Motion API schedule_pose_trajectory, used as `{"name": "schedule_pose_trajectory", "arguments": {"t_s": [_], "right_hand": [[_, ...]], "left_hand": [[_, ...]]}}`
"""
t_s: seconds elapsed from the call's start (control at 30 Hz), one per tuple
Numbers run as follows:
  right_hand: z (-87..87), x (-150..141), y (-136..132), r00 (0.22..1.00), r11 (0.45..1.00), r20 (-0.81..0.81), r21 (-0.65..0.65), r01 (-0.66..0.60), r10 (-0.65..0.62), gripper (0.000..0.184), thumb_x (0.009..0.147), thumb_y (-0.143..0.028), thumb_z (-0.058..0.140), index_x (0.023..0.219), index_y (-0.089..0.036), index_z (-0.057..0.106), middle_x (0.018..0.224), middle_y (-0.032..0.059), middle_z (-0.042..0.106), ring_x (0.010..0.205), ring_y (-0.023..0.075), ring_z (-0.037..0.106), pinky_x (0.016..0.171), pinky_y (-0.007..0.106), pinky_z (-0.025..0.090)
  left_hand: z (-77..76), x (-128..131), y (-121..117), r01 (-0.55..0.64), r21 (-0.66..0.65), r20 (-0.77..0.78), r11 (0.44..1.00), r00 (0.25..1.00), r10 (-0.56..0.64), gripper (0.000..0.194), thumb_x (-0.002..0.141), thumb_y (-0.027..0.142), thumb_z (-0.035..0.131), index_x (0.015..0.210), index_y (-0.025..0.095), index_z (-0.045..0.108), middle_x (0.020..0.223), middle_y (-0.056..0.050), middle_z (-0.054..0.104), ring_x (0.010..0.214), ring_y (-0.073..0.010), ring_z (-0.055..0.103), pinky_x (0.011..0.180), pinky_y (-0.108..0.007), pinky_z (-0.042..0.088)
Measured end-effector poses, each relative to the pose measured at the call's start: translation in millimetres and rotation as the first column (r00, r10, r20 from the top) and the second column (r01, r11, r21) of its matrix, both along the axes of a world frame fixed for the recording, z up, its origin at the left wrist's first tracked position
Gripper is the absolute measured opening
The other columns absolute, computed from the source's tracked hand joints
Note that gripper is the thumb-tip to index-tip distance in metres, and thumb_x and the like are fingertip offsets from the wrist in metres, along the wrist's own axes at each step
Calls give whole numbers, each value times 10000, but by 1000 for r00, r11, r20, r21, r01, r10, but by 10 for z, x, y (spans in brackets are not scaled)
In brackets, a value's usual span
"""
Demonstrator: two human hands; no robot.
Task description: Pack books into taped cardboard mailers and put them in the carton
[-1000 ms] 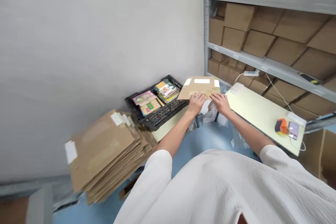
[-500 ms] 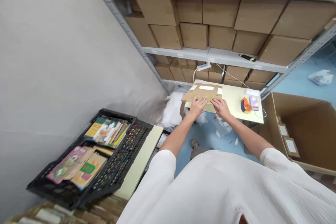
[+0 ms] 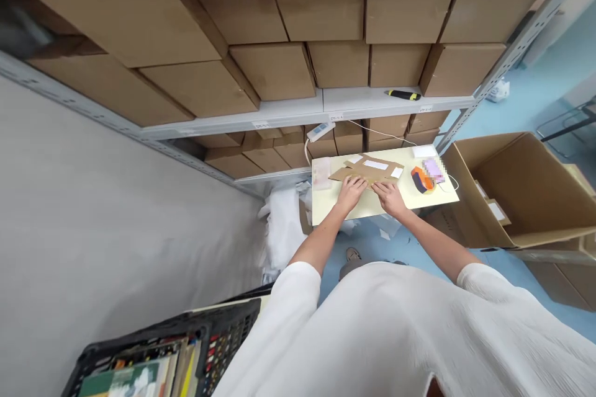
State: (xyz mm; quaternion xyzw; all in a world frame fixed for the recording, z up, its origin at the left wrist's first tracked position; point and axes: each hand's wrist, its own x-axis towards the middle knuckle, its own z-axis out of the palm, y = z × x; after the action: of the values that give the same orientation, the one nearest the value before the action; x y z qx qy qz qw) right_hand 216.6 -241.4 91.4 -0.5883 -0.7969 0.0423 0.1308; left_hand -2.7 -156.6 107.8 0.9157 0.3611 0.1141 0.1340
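A brown cardboard mailer (image 3: 367,172) with white labels lies on the pale tabletop (image 3: 323,208), its side flaps standing out at an angle. My left hand (image 3: 351,192) grips its near edge, fingers bent over the board. Close beside it, my right hand (image 3: 389,196) pinches the same edge a little further right. The undersides of both hands and the thumbs are hidden. To the right of the mailer sit an orange and black tape dispenser (image 3: 420,180) and a purple, blurred-out device (image 3: 434,170) with a white cable.
Shelves of cardboard boxes (image 3: 338,65) rise behind the table, with a black and yellow cutter (image 3: 404,95) on one shelf. A large open carton (image 3: 535,198) stands at right. White packing material (image 3: 284,229) lies at left. A black crate (image 3: 233,335) of books is at lower left.
My view has swung left and closer to the shelves. The mailer's flaps now bend up at angles where it looked flatter before. Both hands stay on its near edge.
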Motion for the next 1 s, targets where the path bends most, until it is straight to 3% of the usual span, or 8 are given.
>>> {"name": "schedule_pose_trajectory", "arguments": {"t_s": [0.2,0.33,0.47,0.7,0.83,1.0], "right_hand": [[-245,-268,-95,999,990,-16,-137,-36,34,478,1110,-264,508,1549,-216,691,1505,162,716,1268,339,629,1054,491,489],[-329,-294,-73,995,974,-66,-208,-88,76,469,1114,-407,563,1529,-233,695,1502,169,702,1277,331,658,1078,489,517],[-352,-172,169,997,971,-72,-237,-36,19,462,1124,-341,489,1519,-209,689,1529,180,681,1315,329,660,1083,494,539],[-502,304,848,996,955,-71,-295,26,-49,494,1054,-240,493,1501,-167,689,1561,173,658,1355,331,641,1136,493,526],[-660,615,1262,994,936,-74,-350,45,-76,516,1010,-233,521,1489,-172,700,1534,167,676,1360,337,638,1142,499,533],[-850,1028,1754,997,881,-19,-470,51,-68,521,972,-243,561,1469,-205,711,1517,168,667,1368,357,634,1101,505,563]], "left_hand": [[-257,-213,30,63,-92,4,994,998,-63,478,969,72,541,1344,267,764,1454,-128,754,1443,-296,630,1332,-539,331],[-344,-284,-2,26,-176,-9,984,1000,-28,530,934,57,552,1362,292,757,1432,-102,760,1438,-291,624,1347,-541,306],[-432,-305,40,-64,-215,-4,975,998,65,539,956,69,537,1409,272,748,1474,-114,740,1445,-303,616,1343,-536,311],[-619,-254,93,-260,-264,-52,929,965,256,527,965,72,552,1419,252,751,1535,-118,706,1434,-298,635,1304,-504,373],[-695,-117,95,-437,-299,-133,848,899,416,503,985,90,548,1433,233,727,1551,-130,683,1432,-298,639,1256,-472,432],[-845,156,30,-679,-350,-278,646,734,620,444,1006,132,544,1405,230,711,1505,-154,680,1329,-319,688,1167,-472,507]]}}
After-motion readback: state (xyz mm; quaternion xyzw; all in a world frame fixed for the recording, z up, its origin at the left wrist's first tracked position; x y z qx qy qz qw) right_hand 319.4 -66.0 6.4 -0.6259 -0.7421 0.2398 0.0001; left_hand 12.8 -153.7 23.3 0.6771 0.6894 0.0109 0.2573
